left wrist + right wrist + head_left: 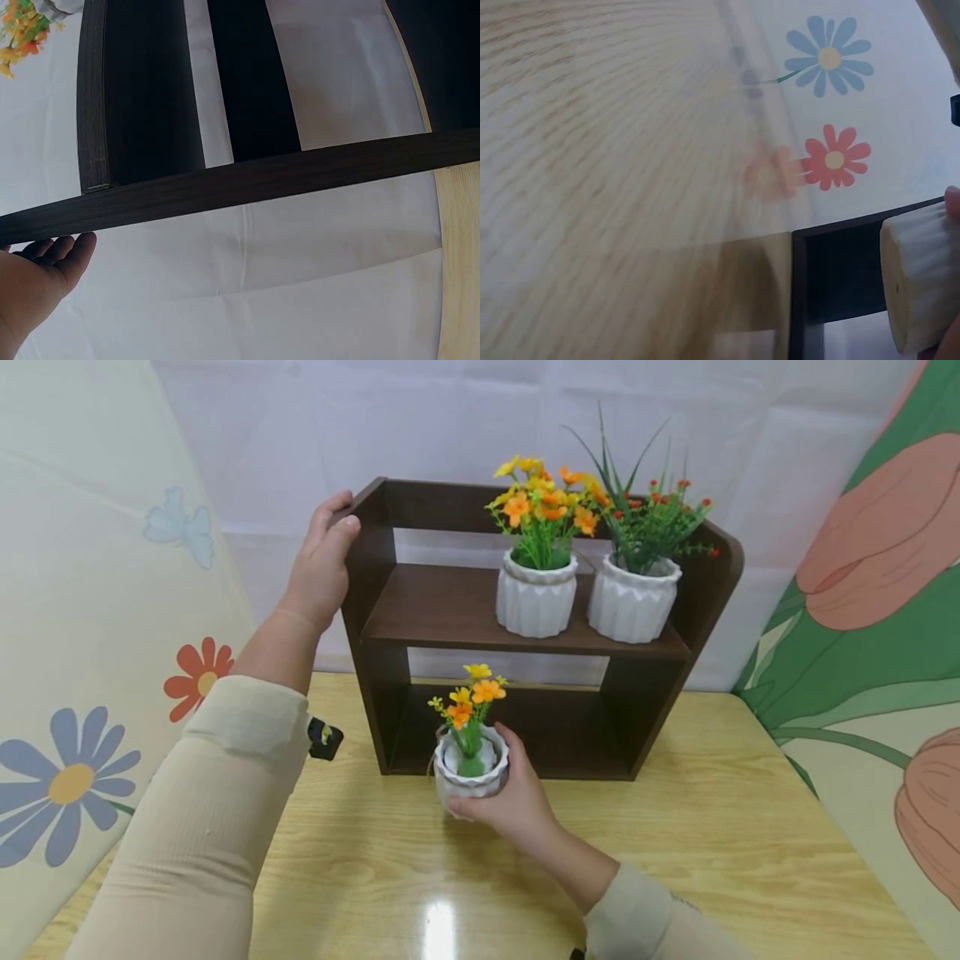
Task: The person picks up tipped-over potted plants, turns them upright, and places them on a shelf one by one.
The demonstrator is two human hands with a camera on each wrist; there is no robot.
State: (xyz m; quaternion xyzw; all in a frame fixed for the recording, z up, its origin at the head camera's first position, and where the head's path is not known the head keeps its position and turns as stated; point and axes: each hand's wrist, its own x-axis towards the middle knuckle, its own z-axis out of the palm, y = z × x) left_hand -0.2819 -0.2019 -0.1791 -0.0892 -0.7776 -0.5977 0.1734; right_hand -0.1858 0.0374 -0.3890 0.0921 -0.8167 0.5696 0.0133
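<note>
My right hand (517,793) grips a small white fluted flowerpot (468,789) with yellow and orange flowers, thumb on the near side and fingers round its right. This pot is raised above the table in front of the lower shelf; its pale underside shows in the right wrist view, where the ribbed pot (934,270) sits at the right edge. My left hand (318,560) rests against the upper left side of a dark brown two-tier shelf (450,602). In the left wrist view, its fingertips (81,251) touch the side panel's outer face.
On the upper shelf's right half stand two white pots, one with orange-yellow flowers (536,602) and one with red buds and long grass (633,602). The shelf stands on a wooden table (750,827) against a white cloth (465,418), with flower-printed cloths at both sides.
</note>
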